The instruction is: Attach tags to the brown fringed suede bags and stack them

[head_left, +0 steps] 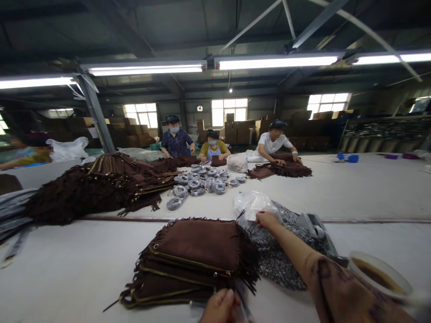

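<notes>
My right hand (267, 220) is closed on the edge of a clear plastic bag (252, 202), lying over a black-and-white knitted cloth (281, 258). At the bottom edge my left hand (220, 307) has its fingers curled together, beside a greyish, shiny strip that is blurred; what it pinches I cannot make out. Just beyond the left hand lies a stack of brown fringed bags (198, 242) with gold zips. The top bag lies flat, its fringe hanging to the right.
Coiled grey straps (202, 179) lie mid-table. A large heap of brown fringed bags (101, 188) fills the left. A cup of brown liquid (379, 274) stands by my right sleeve, near a grey plastic holder (318, 231). Several co-workers handle brown bags across the table.
</notes>
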The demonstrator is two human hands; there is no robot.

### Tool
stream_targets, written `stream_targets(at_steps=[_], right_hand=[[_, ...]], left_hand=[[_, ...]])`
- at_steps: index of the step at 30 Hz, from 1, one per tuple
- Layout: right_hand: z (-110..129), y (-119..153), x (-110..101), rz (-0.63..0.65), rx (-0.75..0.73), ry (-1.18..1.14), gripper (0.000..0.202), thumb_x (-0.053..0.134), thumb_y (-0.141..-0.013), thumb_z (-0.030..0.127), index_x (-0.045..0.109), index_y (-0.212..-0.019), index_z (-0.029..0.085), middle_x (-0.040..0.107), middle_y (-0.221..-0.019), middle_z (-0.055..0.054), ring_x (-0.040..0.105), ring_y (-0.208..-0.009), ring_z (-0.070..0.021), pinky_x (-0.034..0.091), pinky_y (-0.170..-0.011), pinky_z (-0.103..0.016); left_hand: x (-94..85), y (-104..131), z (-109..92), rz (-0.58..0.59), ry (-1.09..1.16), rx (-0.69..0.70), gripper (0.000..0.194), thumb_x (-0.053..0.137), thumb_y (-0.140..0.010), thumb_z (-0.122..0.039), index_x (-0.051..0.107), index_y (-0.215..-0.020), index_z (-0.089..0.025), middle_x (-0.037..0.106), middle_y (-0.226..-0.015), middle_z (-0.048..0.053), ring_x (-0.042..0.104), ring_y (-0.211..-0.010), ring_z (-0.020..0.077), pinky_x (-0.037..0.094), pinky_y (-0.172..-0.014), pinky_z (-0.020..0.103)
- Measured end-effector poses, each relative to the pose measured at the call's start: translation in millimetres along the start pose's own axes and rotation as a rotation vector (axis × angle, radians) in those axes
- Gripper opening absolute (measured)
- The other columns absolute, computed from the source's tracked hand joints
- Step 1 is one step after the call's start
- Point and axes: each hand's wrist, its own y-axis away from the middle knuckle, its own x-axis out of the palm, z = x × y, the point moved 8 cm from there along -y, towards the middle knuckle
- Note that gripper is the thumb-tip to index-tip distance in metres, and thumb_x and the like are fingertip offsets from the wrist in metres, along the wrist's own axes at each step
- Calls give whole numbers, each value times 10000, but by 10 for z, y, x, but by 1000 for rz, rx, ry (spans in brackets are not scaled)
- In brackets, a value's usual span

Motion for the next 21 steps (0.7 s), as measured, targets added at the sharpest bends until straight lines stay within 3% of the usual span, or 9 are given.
stream_targets(at_steps=[3, 7, 15, 18, 21], right_hand=[[-114, 100, 19, 10, 59, -150, 249, 544, -928, 345, 605, -1060, 143, 649, -983, -49, 635, -792, -141, 556, -690, -313], [-170, 252, 8, -33, 64, -306, 214, 545, -928, 331, 609, -962, 129, 641, -852, -19, 617, -686, -110, 540, -603, -259], [-76, 288, -110, -114, 24, -522, 208, 560, -919, 327, 604, -965, 129, 622, -852, -9, 580, -647, -94, 502, -556, -231], [74, 279, -153, -116, -11, -594, 205, 593, -889, 322, 598, -822, 128, 582, -730, 27, 510, -550, -70, 427, -479, -193], [176, 417, -163, -99, -61, -715, 243, 634, -796, 323, 503, -672, 160, 449, -546, 76, 394, -437, -53, 264, -380, -174]], left_hand=[[69, 13, 62, 29, 46, -54, 707, 685, -422, -816, 505, -696, -190, 230, -400, -132, 146, -376, 29, 138, -421, 207], [109, 108, 52, -1, 58, -72, 671, 661, -503, -801, 486, -759, -207, 238, -420, -141, 141, -355, 32, 184, -401, 204], [136, 153, 45, -26, 56, -98, 640, 647, -547, -787, 481, -787, -217, 216, -431, -142, 134, -358, 34, 191, -387, 199], [99, 113, 49, -24, 30, -81, 665, 640, -525, -806, 486, -773, -209, 222, -430, -142, 140, -356, 32, 181, -396, 200], [68, 85, 27, 7, 13, -40, 687, 655, -489, -813, 487, -734, -194, 213, -423, -142, 112, -368, 21, 136, -410, 196]])
